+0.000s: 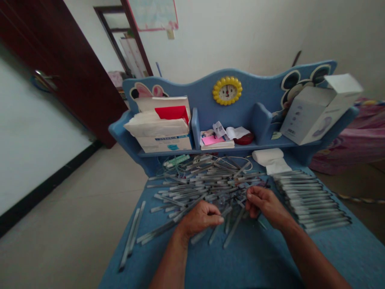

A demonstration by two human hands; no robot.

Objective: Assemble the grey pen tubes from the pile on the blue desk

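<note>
A loose pile of several grey pens (204, 182) covers the middle of the blue desk (264, 257). My left hand (200, 218) rests on the near edge of the pile, fingers curled around a pen. My right hand (264, 202) is just to its right, fingers pinched on another pen at the pile's edge. A tidy row of several grey pens (309, 198) lies side by side to the right of my right hand. Two pens (132, 233) lie apart near the desk's left edge.
The desk's blue back shelf (210, 150) holds a white box with papers (164, 128), a stack of notes (216, 138), a yellow clock (227, 91) and a tilted white carton (319, 110). A folded white cloth (270, 158) lies below. A dark door (69, 68) stands left.
</note>
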